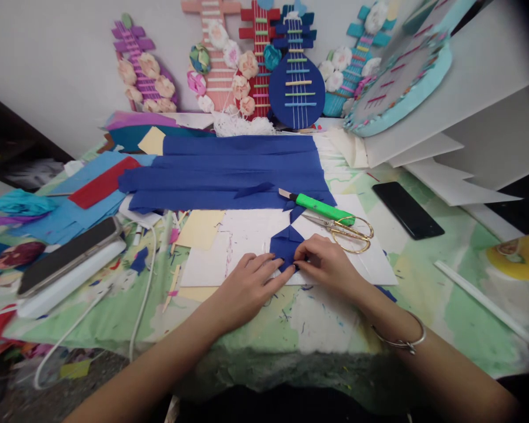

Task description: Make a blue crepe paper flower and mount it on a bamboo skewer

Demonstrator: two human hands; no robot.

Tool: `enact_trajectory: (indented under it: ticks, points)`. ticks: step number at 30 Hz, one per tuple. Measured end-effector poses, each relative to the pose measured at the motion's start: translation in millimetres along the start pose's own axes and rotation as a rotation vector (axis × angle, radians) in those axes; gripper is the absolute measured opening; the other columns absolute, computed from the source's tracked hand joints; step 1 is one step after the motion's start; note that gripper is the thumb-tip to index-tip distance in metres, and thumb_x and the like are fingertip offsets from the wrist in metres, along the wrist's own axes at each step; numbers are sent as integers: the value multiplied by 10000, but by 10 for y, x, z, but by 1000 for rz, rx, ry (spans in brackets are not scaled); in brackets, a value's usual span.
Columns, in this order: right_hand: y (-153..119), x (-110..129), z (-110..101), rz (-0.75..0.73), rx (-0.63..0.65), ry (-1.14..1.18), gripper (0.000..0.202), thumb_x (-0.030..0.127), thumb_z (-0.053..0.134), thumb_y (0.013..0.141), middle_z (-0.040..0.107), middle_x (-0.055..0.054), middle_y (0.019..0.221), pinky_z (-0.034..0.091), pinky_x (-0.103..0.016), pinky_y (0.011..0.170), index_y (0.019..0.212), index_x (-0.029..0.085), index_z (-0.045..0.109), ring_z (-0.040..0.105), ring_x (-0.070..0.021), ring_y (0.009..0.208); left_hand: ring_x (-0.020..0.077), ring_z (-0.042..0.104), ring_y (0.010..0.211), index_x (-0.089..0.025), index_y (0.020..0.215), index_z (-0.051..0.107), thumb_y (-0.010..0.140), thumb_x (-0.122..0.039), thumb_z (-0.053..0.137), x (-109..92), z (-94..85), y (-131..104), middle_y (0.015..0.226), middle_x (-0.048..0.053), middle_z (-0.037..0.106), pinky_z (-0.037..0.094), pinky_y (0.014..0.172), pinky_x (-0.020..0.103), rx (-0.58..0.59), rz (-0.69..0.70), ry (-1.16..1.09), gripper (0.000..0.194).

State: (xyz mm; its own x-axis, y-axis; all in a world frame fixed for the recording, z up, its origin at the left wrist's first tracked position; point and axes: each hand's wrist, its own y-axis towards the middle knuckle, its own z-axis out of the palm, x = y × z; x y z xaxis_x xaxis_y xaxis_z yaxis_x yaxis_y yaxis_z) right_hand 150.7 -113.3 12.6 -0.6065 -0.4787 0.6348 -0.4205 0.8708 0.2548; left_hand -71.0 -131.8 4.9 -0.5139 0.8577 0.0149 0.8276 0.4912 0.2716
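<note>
A small folded piece of dark blue crepe paper (pixel 287 241) lies near the front edge of a white board (pixel 251 226). My left hand (pixel 249 285) rests on the left side of that piece, fingers stretched out and holding nothing. At the right edge, my right hand (pixel 330 261) has thumb and fingers pinched on the blue paper; the fingertips partly hide it. Just beyond my right hand lie gold-handled scissors (pixel 351 233) and a green utility knife (pixel 321 207) with its blade out. Behind them spreads a stack of wide dark blue crepe paper strips (pixel 238 161).
A phone (pixel 408 210) lies at right, beside a white strip (pixel 480 299). At left, another phone (pixel 70 252) rests on a white block near a cable (pixel 147 282) and paper scraps. Decorated model lutes (pixel 297 88) lean on the wall. White boards (pixel 449 111) stand at right.
</note>
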Motion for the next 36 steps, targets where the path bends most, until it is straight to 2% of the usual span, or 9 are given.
enact_trajectory:
  ticks: [12,18,21,30,36]
  points:
    - [0,-5,13,-12,1,-10,79,102,615,773,621,-12,705,366,-296,674,743,173,597,522,-151,706,266,450,1158,-176,1253,509,933,-131,369,-2,1,13,1208,131,562,387,892,434,-28,19,1,351]
    - [-27,-55,55,-124,-37,-27,160,100,561,809,622,-41,785,385,-323,702,877,196,669,517,-173,771,280,463,1150,-176,1267,499,936,-138,363,-4,-9,14,1218,135,562,398,879,446,-16,20,8,360]
    - [-34,-77,76,-161,-56,-48,208,113,532,827,585,-50,787,388,-334,691,876,223,701,504,-177,767,291,471,1158,-171,1276,491,934,-133,358,-10,-15,10,1231,141,559,408,878,455,5,17,10,369]
    - [-41,-78,80,-150,-43,-58,210,111,536,825,590,-55,780,374,-343,692,878,207,716,512,-174,759,274,273,1366,-190,1334,428,915,-93,398,-70,-18,-172,1390,146,433,345,1045,495,51,0,-107,431]
    - [-46,-84,90,-135,-49,-55,202,120,544,830,604,-51,777,357,-341,696,885,214,713,512,-177,768,283,253,1373,-155,1354,403,902,-64,387,-124,-7,-213,1409,138,416,333,1064,519,47,-16,-101,461]
